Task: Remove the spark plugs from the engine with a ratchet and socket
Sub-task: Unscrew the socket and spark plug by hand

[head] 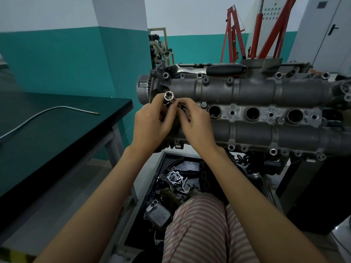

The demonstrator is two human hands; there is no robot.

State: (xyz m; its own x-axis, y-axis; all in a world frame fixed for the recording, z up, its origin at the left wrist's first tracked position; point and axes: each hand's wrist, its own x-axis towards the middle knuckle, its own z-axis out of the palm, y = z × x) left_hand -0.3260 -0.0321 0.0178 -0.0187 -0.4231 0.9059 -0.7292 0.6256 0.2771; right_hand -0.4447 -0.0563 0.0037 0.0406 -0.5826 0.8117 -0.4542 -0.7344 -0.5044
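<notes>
A person's left hand (150,126) and right hand (195,126) meet over the near end of an engine cylinder head (252,90), working a chrome spark plug socket (169,96) held just above the first plug well. The left fingers (158,103) are curled round the socket's barrel, its open hex mouth turned up toward the camera; the right fingers are bent in against its lower end, pinching something there that the hands hide. Whether a plug sits inside the socket cannot be told.

Three open plug wells (252,113) line the valley of the head to the right. The ratchet (209,70), black-handled, lies unattended along the far edge of the head, well apart from both hands.

The socket looks to be polished steel: rigid, fairly light, and likely slick, more so with any oil on the fingers, so a grip round the barrel as shown seems safer than one at the rim. A spark plug, by contrast, carries a brittle ceramic insulator and would want holding by its metal hex or shell, not dropped. The ratchet is best taken by its rubbery handle.

A bent metal tube (47,112) lies on the dark table (76,141) at left; loose engine parts fill a tray (161,164) below.
</notes>
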